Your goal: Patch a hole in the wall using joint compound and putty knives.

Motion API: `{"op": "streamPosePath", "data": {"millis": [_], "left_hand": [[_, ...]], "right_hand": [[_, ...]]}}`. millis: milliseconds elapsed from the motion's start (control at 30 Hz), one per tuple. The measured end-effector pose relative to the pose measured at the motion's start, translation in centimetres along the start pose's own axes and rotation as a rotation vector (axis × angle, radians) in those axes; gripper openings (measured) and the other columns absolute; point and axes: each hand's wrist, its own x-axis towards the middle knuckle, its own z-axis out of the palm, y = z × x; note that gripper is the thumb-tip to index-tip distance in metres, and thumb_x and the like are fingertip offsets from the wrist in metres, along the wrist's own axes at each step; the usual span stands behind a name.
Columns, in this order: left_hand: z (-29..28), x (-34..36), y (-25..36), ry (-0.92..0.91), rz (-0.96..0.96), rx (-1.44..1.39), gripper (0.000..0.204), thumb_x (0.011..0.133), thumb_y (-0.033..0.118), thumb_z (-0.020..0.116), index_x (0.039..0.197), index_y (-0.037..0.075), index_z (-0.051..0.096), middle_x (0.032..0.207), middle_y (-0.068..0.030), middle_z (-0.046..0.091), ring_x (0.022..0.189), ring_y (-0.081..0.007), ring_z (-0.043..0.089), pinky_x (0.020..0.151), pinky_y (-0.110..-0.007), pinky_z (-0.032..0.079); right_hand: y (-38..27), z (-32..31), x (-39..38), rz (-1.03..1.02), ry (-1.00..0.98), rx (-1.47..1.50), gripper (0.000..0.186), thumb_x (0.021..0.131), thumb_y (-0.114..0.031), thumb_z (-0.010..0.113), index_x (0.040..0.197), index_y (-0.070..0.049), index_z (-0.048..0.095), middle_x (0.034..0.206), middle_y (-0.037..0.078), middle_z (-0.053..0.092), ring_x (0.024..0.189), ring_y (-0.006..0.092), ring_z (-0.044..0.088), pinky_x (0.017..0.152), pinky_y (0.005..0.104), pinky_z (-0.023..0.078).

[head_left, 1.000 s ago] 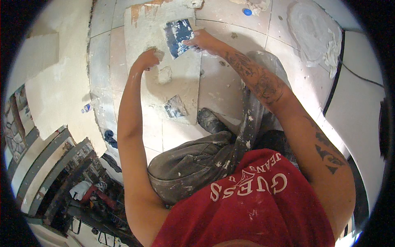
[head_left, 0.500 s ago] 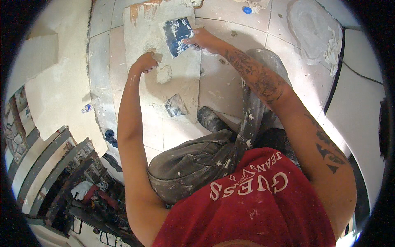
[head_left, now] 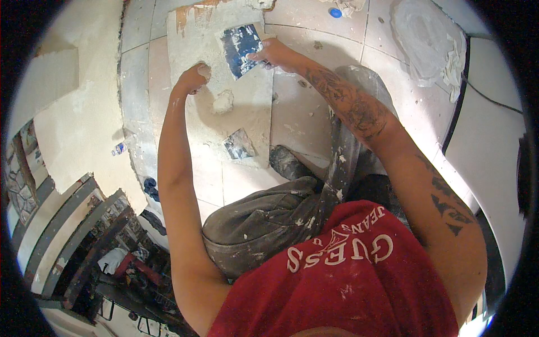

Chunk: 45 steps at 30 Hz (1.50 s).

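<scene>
My right hand (head_left: 273, 54) grips the near right edge of a dark blue square sheet (head_left: 240, 49) smeared with white paste, held over a pale, paste-covered board (head_left: 255, 106) on the floor. Left of it, my left hand (head_left: 192, 79) is closed over the board, with a small pale piece (head_left: 206, 72) showing at its fingertips; its kind is unclear. A whitish mound of paste (head_left: 223, 101) lies on the board just below that hand. Closer to me, a second square sheet (head_left: 240, 144), grey-blue and paste-smeared, rests on the board.
Tiles (head_left: 303, 112) spotted with paste surround the board. A blue cap (head_left: 335, 13) lies beyond it, and a clear plastic bag (head_left: 421, 39) sits at far right. Toward the left are a small bottle (head_left: 118, 149) and a pale wall (head_left: 84, 123). My bent legs (head_left: 258, 227) are close by.
My left hand has shifted slightly left and away from me, its fingers turning with the pale piece. The right hand and blue sheet have barely moved.
</scene>
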Motion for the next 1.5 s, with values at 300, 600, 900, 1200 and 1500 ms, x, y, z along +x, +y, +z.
{"op": "streamPosePath", "data": {"millis": [300, 600, 900, 1200, 1500], "left_hand": [[0.0, 0.1, -0.5, -0.064, -0.074, -0.043, 0.055, 0.063, 0.013, 0.057, 0.116, 0.021, 0.046, 0.077, -0.0092, 0.057, 0.056, -0.0166, 0.053, 0.044, -0.031, 0.045], [-0.3, -0.1, -0.2, -0.063, -0.076, 0.032, 0.054, 0.063, 0.01, 0.056, 0.116, 0.018, 0.046, 0.078, -0.0095, 0.058, 0.055, -0.0172, 0.052, 0.043, -0.029, 0.044], [-0.3, -0.2, -0.5, -0.041, -0.036, -0.017, 0.055, 0.062, 0.011, 0.056, 0.116, 0.015, 0.047, 0.078, -0.0101, 0.058, 0.055, -0.0171, 0.053, 0.042, -0.028, 0.044], [0.3, 1.7, -2.2, 0.003, -0.036, -0.039, 0.053, 0.062, 0.011, 0.058, 0.114, 0.016, 0.048, 0.074, -0.0096, 0.058, 0.055, -0.0176, 0.054, 0.044, -0.032, 0.046], [-0.4, -0.6, -0.2, -0.01, 0.049, -0.105, 0.052, 0.061, 0.008, 0.057, 0.112, 0.017, 0.049, 0.066, -0.0059, 0.053, 0.048, -0.0143, 0.047, 0.039, -0.029, 0.039]], "right_hand": [[-0.3, 0.3, -0.4, -0.013, 0.034, -0.014, 0.019, 0.072, -0.019, 0.065, 0.074, -0.004, 0.054, 0.061, 0.0, 0.047, 0.051, 0.0082, 0.04, 0.046, 0.0222, 0.033], [-0.3, 0.2, -0.4, 0.005, 0.038, -0.011, 0.021, 0.072, -0.02, 0.066, 0.074, -0.003, 0.053, 0.061, 0.0, 0.047, 0.052, 0.0081, 0.04, 0.046, 0.0223, 0.033], [-0.3, 0.2, -0.4, 0.02, 0.031, -0.02, 0.019, 0.072, -0.02, 0.065, 0.075, -0.005, 0.054, 0.061, -0.002, 0.046, 0.052, 0.007, 0.038, 0.047, 0.0223, 0.033], [0.1, 0.2, -0.1, -0.046, 0.036, 0.049, 0.025, 0.068, -0.022, 0.068, 0.063, -0.005, 0.051, 0.054, 0.0, 0.045, 0.045, 0.0088, 0.038, 0.04, 0.0247, 0.032], [0.1, 0.2, -0.3, -0.086, 0.022, 0.011, 0.026, 0.069, -0.025, 0.067, 0.062, -0.006, 0.05, 0.053, 0.0, 0.044, 0.045, 0.0087, 0.039, 0.041, 0.0238, 0.033]]}}
